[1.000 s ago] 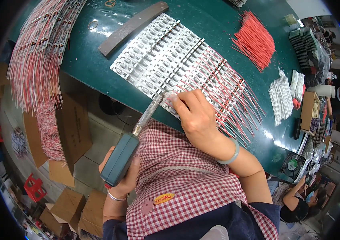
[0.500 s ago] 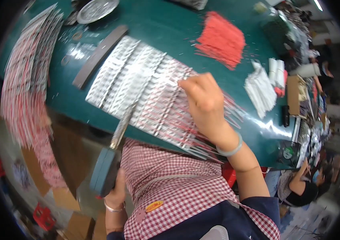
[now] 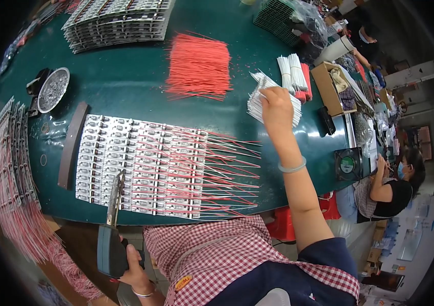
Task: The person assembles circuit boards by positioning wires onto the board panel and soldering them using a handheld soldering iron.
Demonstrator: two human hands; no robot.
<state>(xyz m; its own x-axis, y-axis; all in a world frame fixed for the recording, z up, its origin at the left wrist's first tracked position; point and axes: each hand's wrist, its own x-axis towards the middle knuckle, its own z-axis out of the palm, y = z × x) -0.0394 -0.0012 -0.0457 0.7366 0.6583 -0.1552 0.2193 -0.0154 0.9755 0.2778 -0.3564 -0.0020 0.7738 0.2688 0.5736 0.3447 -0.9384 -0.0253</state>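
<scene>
My left hand (image 3: 134, 265) grips the blue handle of a soldering gun (image 3: 111, 239), whose metal tip rests at the near edge of a white panel of small circuit boards (image 3: 135, 166) on the green table (image 3: 125, 86). Red and white wires stick out from the panel's right side. My right hand (image 3: 275, 104) is stretched far out to a bundle of white wires (image 3: 258, 97) and pinches some of them.
A pile of loose red wires (image 3: 199, 66) lies beyond the panel. Stacked boards (image 3: 117, 20) sit at the far left, a round metal dish (image 3: 53, 89) and a dark bar (image 3: 71, 145) to the left. Wired boards hang at the left edge (image 3: 13, 168). A person (image 3: 390, 186) sits at right by a small fan (image 3: 348, 164).
My right hand has left the panel's wires and reached forward and right to the white wire bundle. The view has tilted up toward the far table. The left hand still holds the soldering gun.
</scene>
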